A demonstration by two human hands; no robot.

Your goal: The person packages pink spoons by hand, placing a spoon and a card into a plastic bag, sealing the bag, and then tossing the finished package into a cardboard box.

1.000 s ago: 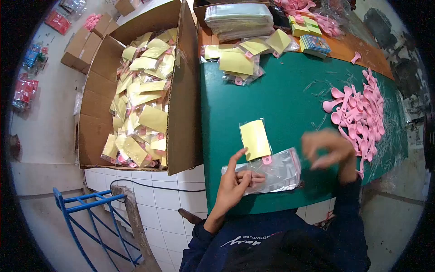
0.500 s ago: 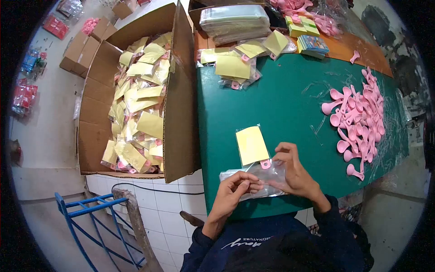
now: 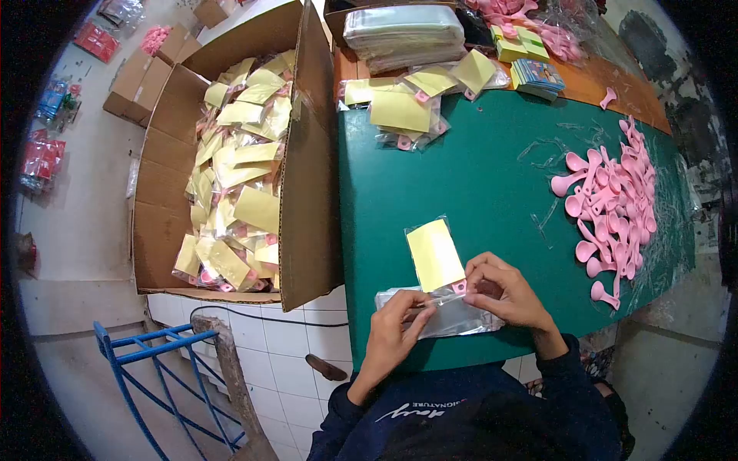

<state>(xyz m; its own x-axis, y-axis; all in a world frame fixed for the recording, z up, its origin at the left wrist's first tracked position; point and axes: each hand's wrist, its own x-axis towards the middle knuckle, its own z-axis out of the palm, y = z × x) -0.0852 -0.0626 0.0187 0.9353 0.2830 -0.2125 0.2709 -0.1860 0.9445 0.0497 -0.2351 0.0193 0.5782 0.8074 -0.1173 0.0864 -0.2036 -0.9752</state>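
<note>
A clear packet with a yellow card (image 3: 435,255) lies on the green table, the pink end of a spoon (image 3: 459,287) showing at its lower edge. Just below it are flat clear plastic bags (image 3: 461,319). My left hand (image 3: 396,326) is over the left part of these bags, thumb and fingertips pinched at the packet's lower edge. My right hand (image 3: 503,292) is closed at the right, its fingertips by the pink spoon end and the same edge. The film between my fingertips is thin and hard to make out.
An open carton (image 3: 311,184) of yellow-card packets (image 3: 256,209) stands left of the table (image 3: 461,177). Pink spoons (image 3: 611,203) are heaped at the right. Along the back lie finished-looking packets (image 3: 400,111), stacked clear bags (image 3: 403,34) and small cards (image 3: 538,75). A blue metal frame (image 3: 154,346) stands lower left.
My right hand has lowered and its raised fingers have closed near the packet's lower edge. My left hand has moved slightly right. The yellow-card packet has shifted a little down and is more tilted.
</note>
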